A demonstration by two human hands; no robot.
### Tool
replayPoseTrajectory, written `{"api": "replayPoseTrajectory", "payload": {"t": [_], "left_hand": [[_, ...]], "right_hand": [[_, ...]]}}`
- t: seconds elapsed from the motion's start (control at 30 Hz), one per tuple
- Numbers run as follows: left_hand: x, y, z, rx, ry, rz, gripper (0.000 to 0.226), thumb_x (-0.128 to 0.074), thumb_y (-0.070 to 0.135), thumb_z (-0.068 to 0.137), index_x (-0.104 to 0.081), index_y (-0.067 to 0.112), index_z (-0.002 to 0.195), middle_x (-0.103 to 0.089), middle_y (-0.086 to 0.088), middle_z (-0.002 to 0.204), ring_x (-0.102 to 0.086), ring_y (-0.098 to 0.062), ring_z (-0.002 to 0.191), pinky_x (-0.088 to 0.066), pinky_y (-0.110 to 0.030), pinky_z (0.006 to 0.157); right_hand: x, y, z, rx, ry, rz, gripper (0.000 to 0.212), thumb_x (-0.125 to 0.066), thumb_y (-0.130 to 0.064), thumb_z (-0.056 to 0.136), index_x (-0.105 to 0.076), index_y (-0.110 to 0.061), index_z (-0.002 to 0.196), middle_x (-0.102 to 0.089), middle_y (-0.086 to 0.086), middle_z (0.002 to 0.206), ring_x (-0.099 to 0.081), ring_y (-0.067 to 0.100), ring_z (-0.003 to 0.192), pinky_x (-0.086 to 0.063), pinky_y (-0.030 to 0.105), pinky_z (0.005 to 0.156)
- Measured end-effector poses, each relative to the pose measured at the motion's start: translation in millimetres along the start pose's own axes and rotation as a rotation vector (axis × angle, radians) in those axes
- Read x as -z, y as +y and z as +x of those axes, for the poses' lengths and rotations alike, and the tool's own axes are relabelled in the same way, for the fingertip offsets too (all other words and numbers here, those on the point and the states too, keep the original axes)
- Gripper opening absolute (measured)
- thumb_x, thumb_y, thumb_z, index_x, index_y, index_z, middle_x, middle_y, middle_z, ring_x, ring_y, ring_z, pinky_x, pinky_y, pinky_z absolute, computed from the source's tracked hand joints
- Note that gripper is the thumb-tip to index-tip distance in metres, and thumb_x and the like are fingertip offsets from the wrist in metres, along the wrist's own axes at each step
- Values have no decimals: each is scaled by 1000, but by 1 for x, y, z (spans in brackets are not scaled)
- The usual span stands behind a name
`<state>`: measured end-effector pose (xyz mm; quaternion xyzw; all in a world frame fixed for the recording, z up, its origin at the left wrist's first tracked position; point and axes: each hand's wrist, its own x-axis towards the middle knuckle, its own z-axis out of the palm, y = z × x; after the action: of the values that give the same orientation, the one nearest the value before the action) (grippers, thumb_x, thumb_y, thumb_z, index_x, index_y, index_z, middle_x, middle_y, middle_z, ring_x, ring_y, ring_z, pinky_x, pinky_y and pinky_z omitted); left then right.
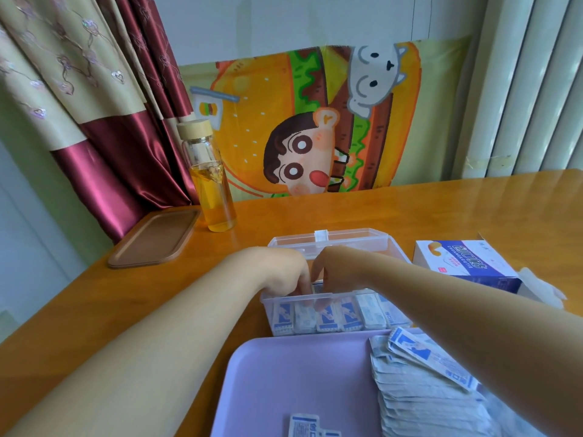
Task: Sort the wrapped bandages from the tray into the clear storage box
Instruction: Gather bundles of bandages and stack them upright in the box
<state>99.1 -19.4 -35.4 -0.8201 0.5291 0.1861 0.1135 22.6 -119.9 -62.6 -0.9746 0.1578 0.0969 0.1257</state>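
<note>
Wooden table [410,209]. Left hand [284,269], right hand [337,266] at 12 o'clock, fingers [304,287] dipped in clear storage box [284,302] among standing bandages [347,316]; pinch unclear. Loose pile [419,389] on tray [284,373] at 5 o'clock; my right forearm [473,326] could sweep it off.

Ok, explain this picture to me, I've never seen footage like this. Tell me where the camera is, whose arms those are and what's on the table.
No machine here: a person wears one camera on the head, looking down at their own arms. The left hand and right hand meet over the clear storage box, fingers dipping among the wrapped bandages standing in a row inside. Whether they pinch one is hidden. Nearer the camera, a purple tray holds a pile of bandages still to sort. Also on the wooden table: a bandage carton on the right, a glass bottle and a brown tray on the left.
</note>
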Motion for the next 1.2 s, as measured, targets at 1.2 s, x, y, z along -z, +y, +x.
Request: {"api": "replayPoseTrajectory", "payload": {"t": [1.2], "left_hand": [[-110,42,-140,-139,484,-315,38,-51,34,95,-46,34,132,-47,18,120,-43,4,109,-32,-12,90]], "right_hand": [[-37,53,-163,-279,96,235,26,-73,-40,77,-67,-19,92,-60,-5,75,-51,10,65,-38,20,54]]}}
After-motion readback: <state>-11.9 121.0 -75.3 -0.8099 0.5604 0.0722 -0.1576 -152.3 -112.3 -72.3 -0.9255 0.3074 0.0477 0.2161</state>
